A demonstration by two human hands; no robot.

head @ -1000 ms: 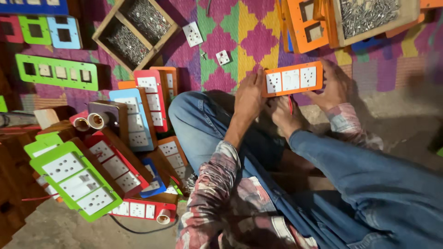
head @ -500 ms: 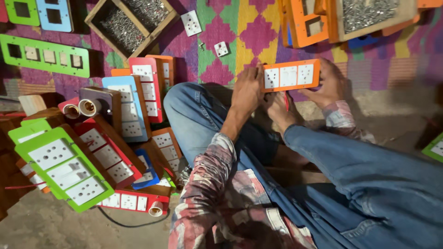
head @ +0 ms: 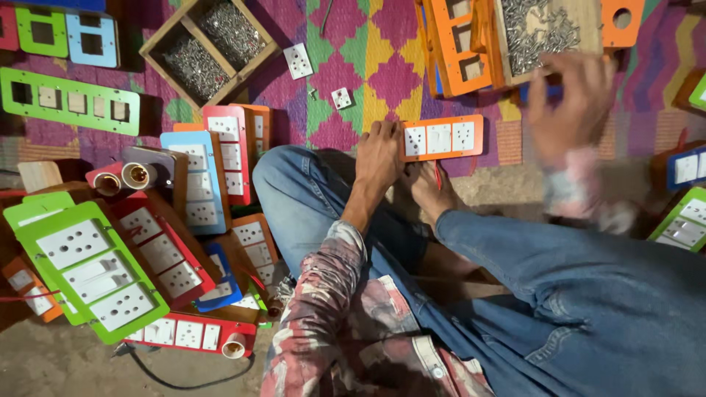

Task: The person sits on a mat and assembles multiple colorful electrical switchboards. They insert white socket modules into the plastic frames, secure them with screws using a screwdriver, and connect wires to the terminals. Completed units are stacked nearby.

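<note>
At centre frame, the left hand (head: 379,158) pins the orange rectangular switch plate with 3 white modules (head: 442,138) against the woven mat, fingers flat. Upper right, the blurred right hand (head: 570,103), fingers spread wide, hovers by the wooden screw tray (head: 540,29); pick 1 screw cleanly.

The left hand (head: 380,158) holds an orange switch panel (head: 441,137); the blurred right hand (head: 570,103) is raised near a wooden screw tray (head: 548,29).

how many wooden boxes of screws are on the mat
2. One two-compartment wooden box lies at the upper left of the woven mat; the other wooden box sits at the top right, by the blurred right hand. More may lie out of frame.
</note>
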